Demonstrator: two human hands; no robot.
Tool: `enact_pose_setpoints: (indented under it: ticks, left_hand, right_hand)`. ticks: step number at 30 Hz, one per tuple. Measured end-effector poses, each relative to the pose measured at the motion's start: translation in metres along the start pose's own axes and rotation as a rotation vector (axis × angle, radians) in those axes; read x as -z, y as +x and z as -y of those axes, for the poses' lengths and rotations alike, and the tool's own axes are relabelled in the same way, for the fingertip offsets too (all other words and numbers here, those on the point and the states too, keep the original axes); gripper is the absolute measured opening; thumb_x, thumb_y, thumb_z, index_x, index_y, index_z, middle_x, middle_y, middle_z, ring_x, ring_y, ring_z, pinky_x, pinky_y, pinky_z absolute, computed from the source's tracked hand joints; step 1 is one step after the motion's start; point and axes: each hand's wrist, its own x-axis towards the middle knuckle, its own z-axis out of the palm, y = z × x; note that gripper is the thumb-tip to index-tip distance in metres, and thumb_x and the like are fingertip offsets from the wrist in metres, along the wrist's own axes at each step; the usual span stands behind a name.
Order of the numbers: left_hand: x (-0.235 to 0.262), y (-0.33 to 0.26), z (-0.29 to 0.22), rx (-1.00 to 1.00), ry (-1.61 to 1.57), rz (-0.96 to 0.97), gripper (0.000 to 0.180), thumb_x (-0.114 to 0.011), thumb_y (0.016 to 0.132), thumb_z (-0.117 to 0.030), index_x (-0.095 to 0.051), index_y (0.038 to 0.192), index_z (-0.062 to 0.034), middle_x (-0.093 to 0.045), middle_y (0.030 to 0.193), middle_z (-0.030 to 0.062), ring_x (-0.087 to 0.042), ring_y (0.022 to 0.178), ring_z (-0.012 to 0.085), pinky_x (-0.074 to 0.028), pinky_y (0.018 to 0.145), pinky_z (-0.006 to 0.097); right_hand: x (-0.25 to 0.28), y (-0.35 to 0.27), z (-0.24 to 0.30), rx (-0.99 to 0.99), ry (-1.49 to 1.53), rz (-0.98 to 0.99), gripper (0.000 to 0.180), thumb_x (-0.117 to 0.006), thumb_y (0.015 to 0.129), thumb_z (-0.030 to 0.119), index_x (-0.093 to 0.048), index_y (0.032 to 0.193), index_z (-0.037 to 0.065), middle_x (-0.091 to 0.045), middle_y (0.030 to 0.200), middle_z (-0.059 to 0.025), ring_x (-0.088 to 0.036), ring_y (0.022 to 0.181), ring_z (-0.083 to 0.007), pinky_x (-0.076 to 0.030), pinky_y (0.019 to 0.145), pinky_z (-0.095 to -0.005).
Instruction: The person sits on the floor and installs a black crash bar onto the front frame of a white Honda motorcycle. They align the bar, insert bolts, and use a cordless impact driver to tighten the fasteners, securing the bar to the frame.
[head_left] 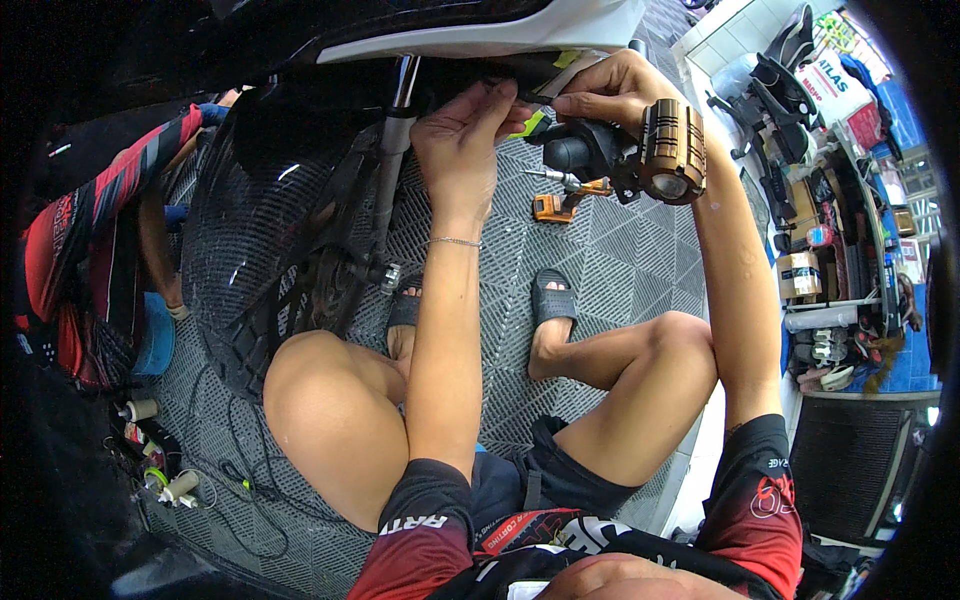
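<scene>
Both my hands are raised beneath the white body panel [490,38] of a motorcycle. My left hand [460,135] is closed, thumb and fingers pinched together close to one end of a thin black strip [538,98], perhaps a cable. The other end sits between the thumb and fingers of my right hand [612,88]. Whether the strip joins something in the dark area behind is hidden. Just below my right hand, beside the wrist, is a bronze-coloured ribbed lamp [672,150] with a black bracket. A yellow-green piece [530,125] shows between my hands.
An orange-and-black power drill [568,200] lies on the grey grid floor [640,265]. To my left stand the front wheel [250,220] and silver fork tube [404,90]. Another person's red-and-black sleeve [85,210] is farther left. Cluttered shelves [830,220] line the right side; loose cables [245,450] lie lower left.
</scene>
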Motion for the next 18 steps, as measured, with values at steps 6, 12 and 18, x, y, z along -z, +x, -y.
enact_pose_setpoints:
  ticks: [6, 12, 18]
  left_hand:
    - [-0.009, -0.003, 0.016, -0.061, -0.098, -0.063, 0.019, -0.072, 0.092, -0.016, -0.073, 0.097, 0.0024, -0.074, 0.085, 0.0108, -0.072, 0.076, 0.0139, -0.058, 0.073, 0.026]
    - [-0.018, -0.004, 0.018, -0.048, -0.209, -0.135, 0.016, -0.071, 0.093, -0.013, -0.072, 0.100, 0.0011, -0.074, 0.086, 0.0095, -0.071, 0.077, 0.0137, -0.058, 0.073, 0.026]
    - [-0.007, -0.001, 0.006, 0.142, -0.588, -0.050, 0.014, -0.069, 0.094, -0.012, -0.069, 0.104, -0.0033, -0.071, 0.091, 0.0063, -0.069, 0.081, 0.0128, -0.055, 0.070, 0.024]
  right_hand:
    - [0.003, -0.001, 0.000, -0.029, 0.012, 0.035, 0.032, -0.072, 0.087, 0.026, -0.075, 0.094, -0.005, -0.068, 0.073, -0.0083, -0.061, 0.063, -0.0133, -0.049, 0.060, -0.0296]
    - [-0.001, -0.004, 0.000, -0.077, 0.104, -0.005, 0.029, -0.074, 0.087, 0.025, -0.076, 0.097, -0.002, -0.068, 0.071, -0.0048, -0.060, 0.064, -0.0103, -0.050, 0.061, -0.0276]
    - [0.002, -0.008, 0.002, -0.114, 0.246, -0.065, 0.029, -0.079, 0.084, 0.024, -0.076, 0.102, 0.000, -0.073, 0.083, -0.0065, -0.065, 0.075, -0.0111, -0.052, 0.067, -0.0264]
